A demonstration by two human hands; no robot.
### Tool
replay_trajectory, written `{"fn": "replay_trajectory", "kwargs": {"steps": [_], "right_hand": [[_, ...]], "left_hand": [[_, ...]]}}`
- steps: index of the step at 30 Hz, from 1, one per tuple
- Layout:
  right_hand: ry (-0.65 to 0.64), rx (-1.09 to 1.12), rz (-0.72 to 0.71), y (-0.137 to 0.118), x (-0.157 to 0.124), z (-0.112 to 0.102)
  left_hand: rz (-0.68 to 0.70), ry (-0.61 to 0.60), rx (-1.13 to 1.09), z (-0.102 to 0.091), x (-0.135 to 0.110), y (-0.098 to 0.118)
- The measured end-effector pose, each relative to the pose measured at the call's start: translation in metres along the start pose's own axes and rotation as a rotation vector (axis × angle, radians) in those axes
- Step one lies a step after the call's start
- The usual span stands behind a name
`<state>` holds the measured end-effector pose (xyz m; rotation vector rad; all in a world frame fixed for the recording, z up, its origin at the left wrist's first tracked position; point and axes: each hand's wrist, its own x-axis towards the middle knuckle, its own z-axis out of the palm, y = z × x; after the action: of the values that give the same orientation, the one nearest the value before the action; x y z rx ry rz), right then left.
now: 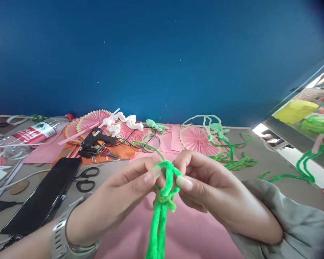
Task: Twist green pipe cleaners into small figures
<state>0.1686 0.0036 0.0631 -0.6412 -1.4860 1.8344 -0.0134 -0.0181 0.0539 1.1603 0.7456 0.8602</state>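
Observation:
Between my hands is a bright green pipe cleaner (167, 185), looped and twisted at the top, with two strands hanging straight down toward me. My left hand (140, 183) pinches the left side of the loop between thumb and fingers. On the other side, my right hand (197, 183) grips the loop's right edge with thumb and forefinger. A thin green end sticks up and to the left above the loop. Pink paper (199, 233) lies on the table beneath both hands.
To the left lie black scissors (86, 178), a black phone (45, 194), a hot glue gun (95, 140), keys (109, 154) and a plastic bottle (36, 133). Behind are pink paper fans (199, 138). More green pipe cleaners (232, 154) sit at right, before a blue wall (162, 61).

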Motion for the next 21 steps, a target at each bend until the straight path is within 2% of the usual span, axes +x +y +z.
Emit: {"fn": "replay_trajectory", "kwargs": {"steps": [2, 6, 8, 12, 16, 18, 21], "right_hand": [[-0.027, 0.062, 0.001, 0.000, 0.000, 0.001], [0.077, -0.003, -0.085, -0.001, -0.001, 0.007], [0.069, -0.025, -0.075, -0.002, -0.002, 0.009], [-0.036, -0.025, -0.083, -0.001, -0.004, 0.008], [-0.065, -0.100, -0.097, 0.002, -0.005, 0.007], [-0.026, -0.165, -0.115, 0.004, -0.006, 0.007], [0.071, -0.317, -0.174, 0.002, -0.007, 0.007]], "left_hand": [[-0.043, 0.003, -0.050, -0.001, -0.001, -0.003], [0.001, 0.068, -0.004, -0.003, -0.001, -0.006], [-0.003, 0.017, -0.039, -0.001, -0.001, -0.004], [-0.010, -0.156, -0.165, 0.004, -0.001, 0.004], [-0.020, -0.203, -0.151, 0.003, -0.002, 0.007], [-0.032, -0.159, -0.086, 0.001, -0.002, 0.005], [0.010, 0.018, 0.088, 0.000, -0.003, 0.001]]}}
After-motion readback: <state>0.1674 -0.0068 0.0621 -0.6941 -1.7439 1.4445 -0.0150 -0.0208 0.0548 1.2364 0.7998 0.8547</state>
